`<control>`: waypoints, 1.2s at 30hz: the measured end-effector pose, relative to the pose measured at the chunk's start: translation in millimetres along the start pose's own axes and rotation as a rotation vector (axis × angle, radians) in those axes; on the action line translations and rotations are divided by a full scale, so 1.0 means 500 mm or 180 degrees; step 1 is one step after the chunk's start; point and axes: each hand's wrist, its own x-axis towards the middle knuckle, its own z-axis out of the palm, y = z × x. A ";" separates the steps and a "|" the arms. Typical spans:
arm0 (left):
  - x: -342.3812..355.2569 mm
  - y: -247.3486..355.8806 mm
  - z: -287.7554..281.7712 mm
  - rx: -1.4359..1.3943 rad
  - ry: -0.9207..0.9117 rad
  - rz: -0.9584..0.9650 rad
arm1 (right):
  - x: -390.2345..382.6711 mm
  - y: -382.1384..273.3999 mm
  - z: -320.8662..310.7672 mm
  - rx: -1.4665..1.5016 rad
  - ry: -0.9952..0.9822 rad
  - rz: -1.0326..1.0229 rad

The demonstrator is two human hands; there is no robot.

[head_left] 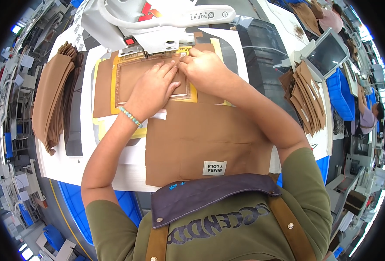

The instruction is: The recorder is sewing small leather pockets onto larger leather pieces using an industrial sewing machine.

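My left hand (151,89) lies with its fingers stretched out on a brown fabric piece (133,71), inside a clear template with yellow edging (113,89). My right hand (203,71) is at the template's far right corner, fingers curled in and thumb close to the left fingertips; what they grip is hidden. Just beyond both hands is the head of a white sewing machine (142,26). Nearer to me, a larger brown fabric panel (192,135) with a white sewn label (214,168) spreads over the table's front edge, partly beneath my right forearm.
Folded brown fabric pieces (53,98) are stacked at the left. Another stack of brown pieces with white labels (305,102) stands at the right, near a screen (327,53) and a blue bin (340,93). Other people work farther off to the right.
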 end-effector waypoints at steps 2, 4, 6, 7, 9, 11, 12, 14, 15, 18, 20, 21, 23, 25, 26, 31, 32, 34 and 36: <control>-0.002 -0.006 -0.003 -0.0133 0.0066 -0.0063 | 0.007 -0.005 0.004 0.0132 0.0127 -0.0011; -0.004 -0.009 -0.006 -0.0110 0.0072 -0.0057 | 0.011 -0.009 0.004 0.0146 0.0073 -0.0033; -0.007 -0.012 -0.008 -0.0088 0.0102 -0.0091 | 0.011 -0.011 0.000 0.0160 0.0130 -0.0097; -0.009 -0.015 -0.010 -0.0085 0.0088 -0.0092 | 0.007 -0.011 -0.005 0.0330 0.0090 -0.0076; -0.013 -0.021 -0.011 -0.0093 0.0073 -0.0107 | -0.005 -0.009 -0.018 0.0507 0.0035 -0.0062; -0.017 -0.030 -0.011 -0.0067 0.0134 -0.0137 | -0.022 -0.003 -0.035 0.0755 0.0090 -0.0009; -0.022 -0.035 -0.013 -0.0082 0.0106 -0.0118 | -0.031 0.001 -0.044 0.0730 -0.0067 0.0062; -0.034 -0.049 -0.022 -0.0305 0.0093 -0.0108 | -0.048 0.010 -0.062 0.0742 0.0016 0.0163; -0.041 -0.056 -0.027 -0.0315 0.0056 -0.0082 | -0.057 0.016 -0.071 0.0715 -0.0087 0.0215; -0.069 -0.067 -0.043 -0.0355 -0.0030 -0.0042 | -0.075 0.028 -0.092 0.0664 -0.0237 0.0445; -0.085 -0.069 -0.051 -0.0779 -0.0033 0.0113 | -0.075 0.034 -0.099 0.0658 -0.0116 0.0416; -0.090 -0.069 -0.052 -0.0856 -0.0130 0.0173 | -0.072 0.033 -0.099 0.0702 -0.0148 0.0408; -0.095 -0.062 -0.048 -0.0832 -0.0273 0.0179 | -0.058 0.026 -0.090 0.0885 -0.0161 0.0321; -0.096 -0.059 -0.047 -0.0827 -0.0312 0.0205 | -0.037 0.011 -0.071 0.1082 -0.0125 0.0228; -0.094 -0.060 -0.047 -0.0771 -0.0340 0.0199 | -0.024 0.003 -0.056 0.1036 -0.0053 0.0102; -0.091 -0.062 -0.050 -0.0769 -0.0329 0.0195 | 0.010 -0.016 -0.009 0.0763 0.0187 -0.0229; -0.092 -0.062 -0.050 -0.0834 -0.0325 0.0194 | 0.005 -0.021 -0.010 0.0679 0.0021 -0.0250; -0.096 -0.063 -0.049 -0.0918 -0.0327 0.0180 | -0.008 -0.034 -0.019 0.0610 -0.0163 -0.0273; -0.097 -0.067 -0.044 -0.0999 -0.0161 0.0164 | -0.019 -0.047 -0.034 0.0787 -0.0214 -0.0448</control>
